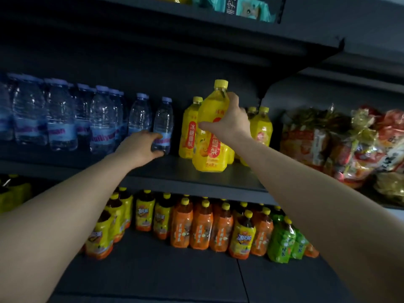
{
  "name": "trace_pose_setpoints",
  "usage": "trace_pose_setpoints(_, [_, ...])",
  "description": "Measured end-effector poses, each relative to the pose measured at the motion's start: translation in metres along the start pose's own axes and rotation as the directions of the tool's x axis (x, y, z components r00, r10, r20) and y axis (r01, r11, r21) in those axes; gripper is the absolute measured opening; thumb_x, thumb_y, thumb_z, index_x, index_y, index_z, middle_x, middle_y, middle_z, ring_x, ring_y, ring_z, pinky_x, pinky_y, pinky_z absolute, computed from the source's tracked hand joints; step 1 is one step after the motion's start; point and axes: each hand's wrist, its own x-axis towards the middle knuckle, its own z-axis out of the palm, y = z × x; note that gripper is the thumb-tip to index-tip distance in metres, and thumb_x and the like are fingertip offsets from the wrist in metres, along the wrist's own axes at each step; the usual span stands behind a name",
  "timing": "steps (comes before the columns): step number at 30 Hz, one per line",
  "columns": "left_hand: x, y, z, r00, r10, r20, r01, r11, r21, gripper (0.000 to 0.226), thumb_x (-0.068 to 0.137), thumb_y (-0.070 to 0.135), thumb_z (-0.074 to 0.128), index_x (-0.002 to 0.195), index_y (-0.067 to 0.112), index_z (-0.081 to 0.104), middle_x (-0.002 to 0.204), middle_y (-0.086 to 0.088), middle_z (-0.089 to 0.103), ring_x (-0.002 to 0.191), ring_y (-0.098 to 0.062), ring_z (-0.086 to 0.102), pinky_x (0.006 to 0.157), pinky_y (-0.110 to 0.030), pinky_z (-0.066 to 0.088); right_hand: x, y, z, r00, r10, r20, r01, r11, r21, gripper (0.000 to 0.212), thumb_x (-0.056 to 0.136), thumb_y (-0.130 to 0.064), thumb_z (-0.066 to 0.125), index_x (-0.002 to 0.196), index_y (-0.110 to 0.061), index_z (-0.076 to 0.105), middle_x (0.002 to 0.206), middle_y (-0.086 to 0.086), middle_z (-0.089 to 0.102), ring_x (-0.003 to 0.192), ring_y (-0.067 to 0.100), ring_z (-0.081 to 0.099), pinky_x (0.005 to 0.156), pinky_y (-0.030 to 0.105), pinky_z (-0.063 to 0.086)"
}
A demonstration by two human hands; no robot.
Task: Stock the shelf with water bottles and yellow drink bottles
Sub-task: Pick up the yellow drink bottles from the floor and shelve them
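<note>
My left hand (141,147) grips the lower part of a clear water bottle (163,121) with a blue cap, standing on the dark middle shelf (179,171). Several more water bottles (61,119) fill the shelf to its left. My right hand (231,121) holds a yellow drink bottle (213,132) by its upper body; its base sits near the shelf's front. Other yellow drink bottles stand behind it, one (188,130) to the left and more (261,127) to the right.
Bagged snacks (341,145) crowd the right end of the middle shelf. The lower shelf carries several orange, yellow and green drink bottles (201,226). An upper shelf (218,20) overhangs, with packets on it. Bare shelf shows between the two held bottles.
</note>
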Motion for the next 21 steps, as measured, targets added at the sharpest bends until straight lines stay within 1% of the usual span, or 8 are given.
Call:
trace_pose_setpoints(3, [0.009, -0.016, 0.013, 0.999, -0.020, -0.025, 0.020, 1.000, 0.018, 0.067, 0.092, 0.038, 0.065, 0.151, 0.026, 0.035, 0.147, -0.010, 0.042, 0.128, -0.031, 0.049, 0.102, -0.042, 0.043, 0.010, 0.002, 0.033, 1.000, -0.004, 0.022, 0.004, 1.000, 0.019, 0.108, 0.067, -0.046, 0.086, 0.150, -0.029, 0.019, 0.132, 0.011, 0.047, 0.094, 0.022, 0.052, 0.066, 0.030, 0.043])
trace_pose_setpoints(5, [0.017, -0.023, 0.021, 1.000, 0.017, -0.020, -0.016, 0.998, 0.052, 0.072, 0.093, 0.037, 0.064, 0.154, 0.029, 0.028, 0.152, -0.009, 0.035, 0.132, -0.031, 0.044, 0.105, -0.043, 0.043, 0.013, 0.004, 0.053, 1.000, 0.005, 0.027, -0.006, 1.000, 0.022, 0.108, 0.068, -0.046, 0.086, 0.150, -0.030, 0.018, 0.131, 0.011, 0.048, 0.094, 0.023, 0.054, 0.063, 0.028, 0.042])
trace_pose_setpoints(9, [0.040, -0.033, 0.035, 0.996, 0.087, 0.023, -0.089, 0.990, 0.113, 0.075, 0.095, 0.039, 0.060, 0.156, 0.034, 0.016, 0.161, -0.004, 0.017, 0.141, -0.032, 0.032, 0.111, -0.046, 0.038, 0.019, 0.006, 0.077, 0.999, 0.050, 0.005, -0.050, 0.997, 0.051, 0.105, 0.070, -0.044, 0.086, 0.151, -0.033, 0.018, 0.136, 0.010, 0.045, 0.091, 0.016, 0.042, 0.051, 0.016, 0.028])
trace_pose_setpoints(11, [0.053, -0.041, 0.041, 0.993, 0.098, 0.065, -0.105, 0.988, 0.115, 0.076, 0.096, 0.039, 0.058, 0.157, 0.036, 0.012, 0.164, -0.002, 0.008, 0.145, -0.033, 0.024, 0.114, -0.049, 0.035, 0.022, 0.005, 0.085, 0.998, 0.063, -0.004, -0.062, 0.996, 0.057, 0.105, 0.071, -0.042, 0.086, 0.151, -0.033, 0.018, 0.139, 0.009, 0.043, 0.092, 0.015, 0.042, 0.051, 0.014, 0.028])
trace_pose_setpoints(13, [0.063, -0.048, 0.046, 0.990, 0.107, 0.090, -0.115, 0.990, 0.086, 0.077, 0.097, 0.038, 0.058, 0.157, 0.036, 0.010, 0.165, -0.003, 0.000, 0.147, -0.035, 0.018, 0.116, -0.050, 0.031, 0.024, 0.006, 0.092, 0.997, 0.071, -0.024, -0.069, 0.996, 0.063, 0.105, 0.073, -0.042, 0.085, 0.152, -0.034, 0.016, 0.142, 0.009, 0.042, 0.094, 0.014, 0.042, 0.056, 0.017, 0.036])
trace_pose_setpoints(15, [0.071, -0.052, 0.052, 0.987, 0.136, 0.089, -0.141, 0.989, 0.054, 0.076, 0.096, 0.037, 0.058, 0.156, 0.037, 0.011, 0.165, -0.004, -0.003, 0.146, -0.037, 0.020, 0.116, -0.051, 0.031, 0.024, 0.005, 0.097, 0.996, 0.083, -0.039, -0.080, 0.995, 0.056, 0.105, 0.074, -0.044, 0.084, 0.153, -0.035, 0.015, 0.144, 0.008, 0.040, 0.097, 0.013, 0.041, 0.065, 0.022, 0.041])
trace_pose_setpoints(19, [0.076, -0.056, 0.066, 0.985, 0.166, 0.050, -0.167, 0.986, 0.005, 0.072, 0.096, 0.035, 0.059, 0.154, 0.038, 0.016, 0.163, -0.007, -0.001, 0.139, -0.037, 0.032, 0.109, -0.048, 0.040, 0.026, 0.005, 0.100, 0.994, 0.109, -0.028, -0.109, 0.994, 0.020, 0.105, 0.076, -0.049, 0.081, 0.153, -0.036, 0.011, 0.147, 0.006, 0.040, 0.100, 0.013, 0.041, 0.053, 0.015, 0.033])
trace_pose_setpoints(21, [0.077, -0.058, 0.070, 0.986, 0.169, 0.013, -0.169, 0.986, 0.001, 0.070, 0.095, 0.035, 0.059, 0.153, 0.037, 0.019, 0.161, -0.008, 0.001, 0.136, -0.036, 0.036, 0.106, -0.048, 0.043, 0.026, 0.004, 0.104, 0.992, 0.122, -0.020, -0.123, 0.992, -0.024, 0.107, 0.077, -0.053, 0.078, 0.154, -0.038, 0.005, 0.148, 0.008, 0.037, 0.104, 0.018, 0.047, 0.054, 0.018, 0.036])
